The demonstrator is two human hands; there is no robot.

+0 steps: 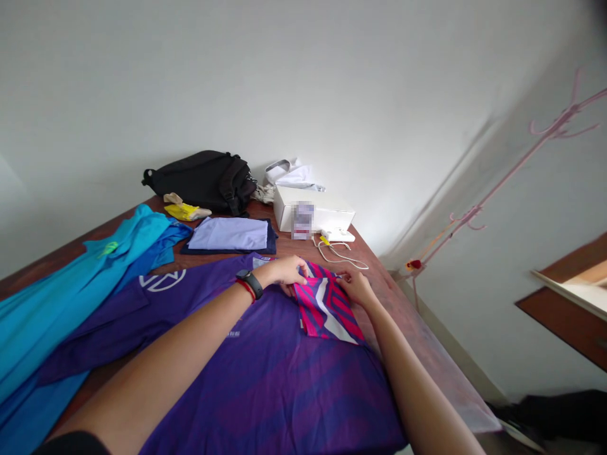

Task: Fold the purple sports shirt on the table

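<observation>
A purple jersey lies spread over the near part of the table. Its pink-and-purple patterned sleeve, with a white zigzag band, is folded in over the body. My left hand, with a dark watch and red cord at the wrist, pinches the sleeve's upper left edge near the collar. At the sleeve's upper right edge, the fingers of my right hand close on the fabric. Left of the jersey lies a turquoise shirt, partly over a blue garment.
Behind the jersey, a folded light-blue cloth rests on a navy one. Farther back are a black backpack, a yellow-and-beige item, a white box and a white cable. A pink coat stand leans across the right side.
</observation>
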